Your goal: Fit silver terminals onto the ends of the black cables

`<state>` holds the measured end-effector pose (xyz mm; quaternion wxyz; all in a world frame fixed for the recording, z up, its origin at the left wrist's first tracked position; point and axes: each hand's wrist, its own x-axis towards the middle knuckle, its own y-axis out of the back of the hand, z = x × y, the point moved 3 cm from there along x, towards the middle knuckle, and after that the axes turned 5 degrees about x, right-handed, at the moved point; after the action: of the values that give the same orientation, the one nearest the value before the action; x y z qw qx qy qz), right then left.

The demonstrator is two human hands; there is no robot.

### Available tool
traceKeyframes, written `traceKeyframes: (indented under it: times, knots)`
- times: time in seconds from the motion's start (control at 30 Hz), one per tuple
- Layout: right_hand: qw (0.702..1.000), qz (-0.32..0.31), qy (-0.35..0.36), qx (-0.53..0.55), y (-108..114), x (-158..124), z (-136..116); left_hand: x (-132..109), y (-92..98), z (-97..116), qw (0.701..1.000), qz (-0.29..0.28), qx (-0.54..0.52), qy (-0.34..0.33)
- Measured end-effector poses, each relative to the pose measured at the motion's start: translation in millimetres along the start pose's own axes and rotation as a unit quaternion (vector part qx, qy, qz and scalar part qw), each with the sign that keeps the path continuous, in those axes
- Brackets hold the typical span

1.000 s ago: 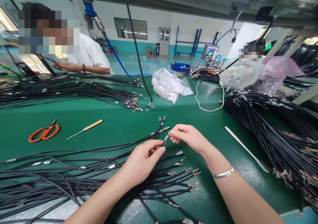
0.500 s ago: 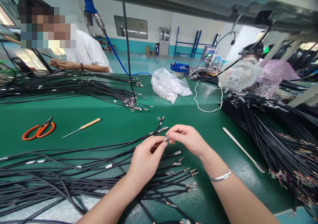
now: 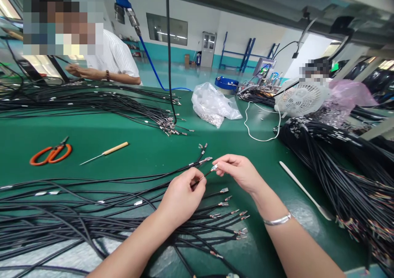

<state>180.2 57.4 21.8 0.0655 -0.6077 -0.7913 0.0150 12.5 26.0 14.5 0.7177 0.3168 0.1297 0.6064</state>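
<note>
My left hand [image 3: 181, 196] pinches a thin black wire [image 3: 205, 174] just behind its end. My right hand [image 3: 240, 172] pinches the small metal terminal [image 3: 214, 167] at the tip of that wire. Both hands hover over a green table mat [image 3: 147, 150]. Under and left of them lies a spread of black cables [image 3: 61, 212] with metal terminals [image 3: 234, 216] fanned out below my right wrist. A few more terminated wire ends [image 3: 201, 148] lie just beyond my fingers.
Orange scissors [image 3: 51, 155] and a wooden-handled awl [image 3: 106, 151] lie at left. A clear bag of parts [image 3: 214, 105], a white fan [image 3: 300, 99], a white stick [image 3: 304, 189] and a thick cable bundle [image 3: 344, 167] sit at right. Two other people work across the table.
My hands have drawn slightly apart, exposing a short stretch of wire between them. The view shifted a little; the objects on the table stayed put.
</note>
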Motion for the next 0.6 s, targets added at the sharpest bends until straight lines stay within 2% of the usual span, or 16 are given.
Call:
traceKeyframes:
  times: [0.1,0.27,0.4,0.6]
  knots:
    - [1.000,-0.009,-0.001,0.003,0.0,0.4,0.8,-0.1,-0.9,4.7,0.999,0.013,-0.038,-0.012]
    - [0.998,-0.040,0.038,-0.011,-2.7,-1.8,-4.3,-0.1,-2.1,20.4,0.989,0.059,-0.121,-0.066]
    - [0.997,-0.050,0.053,-0.012,-4.5,-3.8,-8.3,-0.4,0.5,23.0,0.984,0.106,-0.124,-0.071]
    - [0.997,-0.051,0.053,0.000,-4.7,-5.7,-7.8,-1.1,3.7,24.5,0.980,0.138,-0.100,-0.102]
